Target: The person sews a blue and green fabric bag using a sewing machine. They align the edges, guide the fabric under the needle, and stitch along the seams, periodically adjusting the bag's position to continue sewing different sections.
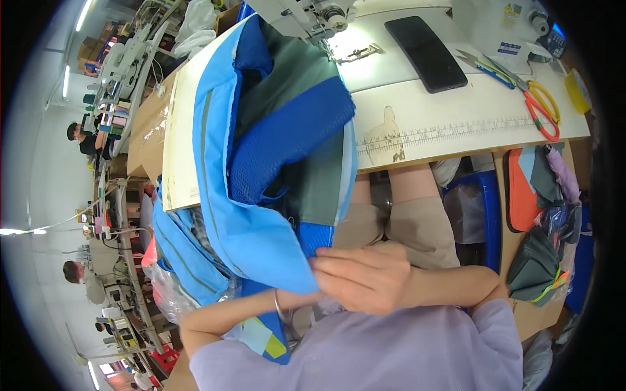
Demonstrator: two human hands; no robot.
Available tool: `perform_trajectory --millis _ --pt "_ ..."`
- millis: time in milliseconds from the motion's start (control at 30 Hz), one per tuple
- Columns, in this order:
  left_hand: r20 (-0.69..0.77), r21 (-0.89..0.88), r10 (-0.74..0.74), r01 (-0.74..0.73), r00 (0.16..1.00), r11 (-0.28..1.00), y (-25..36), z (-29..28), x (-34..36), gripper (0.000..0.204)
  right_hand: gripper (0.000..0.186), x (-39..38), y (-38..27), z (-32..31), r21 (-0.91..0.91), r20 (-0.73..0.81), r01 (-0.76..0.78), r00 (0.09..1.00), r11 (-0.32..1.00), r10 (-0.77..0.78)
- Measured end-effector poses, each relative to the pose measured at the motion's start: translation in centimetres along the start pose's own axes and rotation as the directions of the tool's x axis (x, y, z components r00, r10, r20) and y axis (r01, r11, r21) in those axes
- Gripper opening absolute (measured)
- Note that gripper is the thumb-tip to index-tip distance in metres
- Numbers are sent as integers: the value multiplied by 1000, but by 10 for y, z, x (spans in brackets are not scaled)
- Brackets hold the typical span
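A sewn bag piece (222,195) of light blue fabric spreads from the sewing machine (313,16) down over the table's front edge. It has a grey-green panel (319,182) and a dark blue mesh strip (293,137) folded across it. At its lower corner my right hand (365,277) is closed, fingers pinching the light blue edge beside a bit of blue mesh. My left hand (303,300) reaches in behind that corner with a bracelet at the wrist. Its fingers are hidden by the fabric and my right hand.
On the white table (450,124) lie a black phone (427,52), scissors (538,104) with red and yellow handles, small snips (489,70) and yellow tape (578,91). More blue pieces (189,254) hang at left. Fabric pieces (538,260) lie at right. Other people work at far left.
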State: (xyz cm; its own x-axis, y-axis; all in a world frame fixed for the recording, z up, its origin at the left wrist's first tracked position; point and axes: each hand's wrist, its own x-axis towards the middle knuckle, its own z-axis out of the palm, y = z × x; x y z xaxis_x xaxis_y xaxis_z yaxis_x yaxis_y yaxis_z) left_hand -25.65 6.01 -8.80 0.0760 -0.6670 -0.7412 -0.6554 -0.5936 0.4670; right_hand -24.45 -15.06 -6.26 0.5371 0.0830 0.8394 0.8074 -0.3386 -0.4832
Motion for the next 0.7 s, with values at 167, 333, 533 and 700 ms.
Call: perform_trajectory --millis 167,333,533,700 --pt "-339 -630 -265 -9 903 777 -38 -54 -29 19 23 -21 -2 -17 -74 98 14 995 997 -6" --pt "-571 -725 -719 -654 397 215 -72 -110 -80 18 21 -63 6 6 -111 213 12 977 994 12" --pt "-487 -459 -845 -758 -222 464 -142 -130 -153 16 21 -71 4 10 -239 313 93 950 966 -14" --pt "-864 -64 -10 90 -503 994 -2 -147 -111 46 23 -72 5 13 -263 317 102 948 959 -13"
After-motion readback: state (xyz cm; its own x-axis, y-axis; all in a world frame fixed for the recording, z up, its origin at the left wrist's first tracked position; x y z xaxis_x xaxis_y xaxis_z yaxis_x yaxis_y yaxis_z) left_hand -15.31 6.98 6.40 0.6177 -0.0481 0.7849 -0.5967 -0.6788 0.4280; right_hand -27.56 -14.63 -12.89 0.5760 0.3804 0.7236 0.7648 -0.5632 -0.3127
